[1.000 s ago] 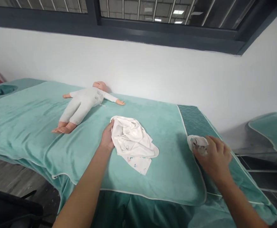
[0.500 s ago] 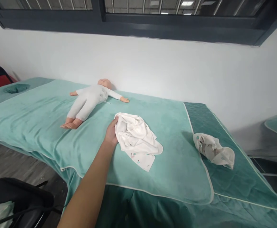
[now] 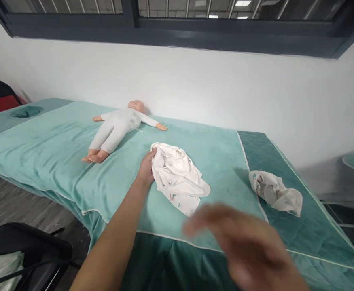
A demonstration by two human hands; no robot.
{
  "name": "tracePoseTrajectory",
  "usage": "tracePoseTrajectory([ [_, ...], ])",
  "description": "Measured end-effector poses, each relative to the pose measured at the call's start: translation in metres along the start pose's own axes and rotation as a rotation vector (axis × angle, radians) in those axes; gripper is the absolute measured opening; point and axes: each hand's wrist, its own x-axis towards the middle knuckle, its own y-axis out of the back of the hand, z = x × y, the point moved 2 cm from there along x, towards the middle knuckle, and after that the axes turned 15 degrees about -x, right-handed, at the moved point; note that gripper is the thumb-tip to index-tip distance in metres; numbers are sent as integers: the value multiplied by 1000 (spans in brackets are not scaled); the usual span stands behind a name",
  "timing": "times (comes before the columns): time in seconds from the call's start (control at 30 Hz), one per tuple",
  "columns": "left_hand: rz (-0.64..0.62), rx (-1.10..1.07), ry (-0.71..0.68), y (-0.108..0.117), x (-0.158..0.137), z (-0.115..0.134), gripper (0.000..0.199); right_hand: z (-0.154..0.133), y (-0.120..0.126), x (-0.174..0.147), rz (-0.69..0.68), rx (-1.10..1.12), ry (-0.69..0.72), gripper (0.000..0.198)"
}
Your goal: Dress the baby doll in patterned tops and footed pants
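My left hand (image 3: 147,166) is closed on the left edge of a crumpled white baby garment (image 3: 177,169) with small coloured prints on its lower part. The garment rests on or just over the light green blanket (image 3: 216,143); its exact kind is hard to tell from the folds. My right hand (image 3: 240,242), blurred, hovers in front at the lower right, below the garment and apart from it. Its fingers reach leftward, the thumb looks apart from them, and nothing shows in it.
A baby doll (image 3: 116,131) in white clothing lies on its back, arms spread, near the wall. Another crumpled printed white cloth (image 3: 275,192) sits on the darker green quilted cover (image 3: 255,151) at right. A black chair (image 3: 34,250) stands at the lower left.
My right hand has come into view from the lower right. My left hand keeps its hold on the garment, and the whole view has shifted slightly.
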Motion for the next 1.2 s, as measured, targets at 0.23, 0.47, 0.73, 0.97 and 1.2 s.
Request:
tracePoseTrajectory([
  [0.23,-375,525,10,-93,-50,32,21,68,-3,97,83,-159,-79,49],
  [0.47,-474,756,-72,-178,-91,73,11,42,35,133,-129,-119,-7,24],
  [0.73,-433,721,-368,-192,-92,88,19,17,71,128,31,-459,-45,26],
  [0.97,-458,1049,-748,-197,-104,75,22,13,86,111,202,-832,36,17],
  [1.2,-433,1837,-864,-215,-126,46,24,7,71,103,273,-1097,82,26],
])
